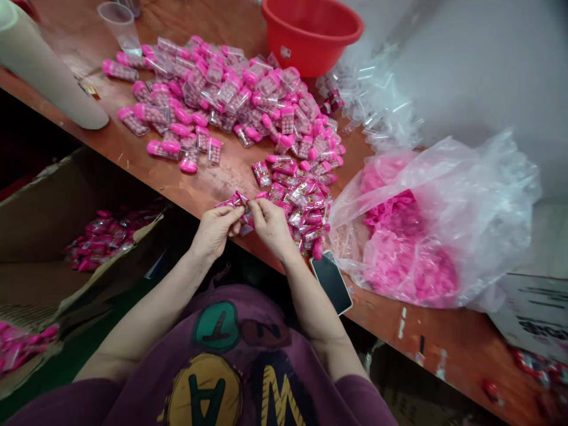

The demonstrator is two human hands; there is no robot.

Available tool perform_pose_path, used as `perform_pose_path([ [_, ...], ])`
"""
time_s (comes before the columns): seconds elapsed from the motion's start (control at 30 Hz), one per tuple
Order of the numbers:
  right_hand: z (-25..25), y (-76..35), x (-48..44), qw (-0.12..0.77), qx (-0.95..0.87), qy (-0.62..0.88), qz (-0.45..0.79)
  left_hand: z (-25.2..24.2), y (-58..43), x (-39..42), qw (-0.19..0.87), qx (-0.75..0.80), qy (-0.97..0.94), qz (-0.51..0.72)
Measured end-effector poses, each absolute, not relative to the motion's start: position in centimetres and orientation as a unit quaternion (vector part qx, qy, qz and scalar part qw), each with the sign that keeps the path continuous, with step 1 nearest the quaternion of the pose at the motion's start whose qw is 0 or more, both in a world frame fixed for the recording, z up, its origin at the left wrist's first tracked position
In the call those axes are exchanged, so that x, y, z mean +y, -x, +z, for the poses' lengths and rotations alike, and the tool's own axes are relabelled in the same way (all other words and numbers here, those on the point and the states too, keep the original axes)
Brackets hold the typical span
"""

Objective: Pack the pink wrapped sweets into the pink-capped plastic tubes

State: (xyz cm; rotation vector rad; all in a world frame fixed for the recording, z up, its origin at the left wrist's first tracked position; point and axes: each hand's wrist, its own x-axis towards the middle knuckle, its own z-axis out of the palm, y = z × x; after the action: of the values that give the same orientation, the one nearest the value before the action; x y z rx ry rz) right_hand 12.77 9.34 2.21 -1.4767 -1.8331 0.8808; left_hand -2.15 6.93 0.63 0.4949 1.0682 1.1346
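Observation:
My left hand and my right hand meet at the near edge of the brown table, both pinching a small clear packet with pink contents. Just right of my hands lies a heap of filled packets. Farther back spreads a large pile of clear candy cases with pink caps.
A big clear bag of pink pieces sits at right, a dark phone beside it. Empty clear bags, a red basin and a plastic cup stand at the back. A cardboard box with packets sits below left.

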Motion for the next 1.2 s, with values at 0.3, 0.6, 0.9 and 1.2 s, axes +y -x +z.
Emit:
perform_pose_path([
  [0.3,1.8,-16.9,24.5,0.064,-0.757,0.648,0.059,0.0,4.4,8.9,0.697,0.466,-0.118,0.532],
  [0.6,2.2,-14.3,24.3,0.051,-0.755,0.653,-0.005,1.0,4.8,9.5,0.705,0.456,-0.019,0.543],
  [0.9,3.4,-13.4,9.9,0.35,-0.59,0.5,0.528,1.7,5.2,8.1,0.706,0.435,-0.016,0.558],
  [1.2,0.3,-13.4,3.6,0.412,-0.396,0.463,0.677,2.5,3.1,4.9,0.72,0.459,-0.056,0.517],
])
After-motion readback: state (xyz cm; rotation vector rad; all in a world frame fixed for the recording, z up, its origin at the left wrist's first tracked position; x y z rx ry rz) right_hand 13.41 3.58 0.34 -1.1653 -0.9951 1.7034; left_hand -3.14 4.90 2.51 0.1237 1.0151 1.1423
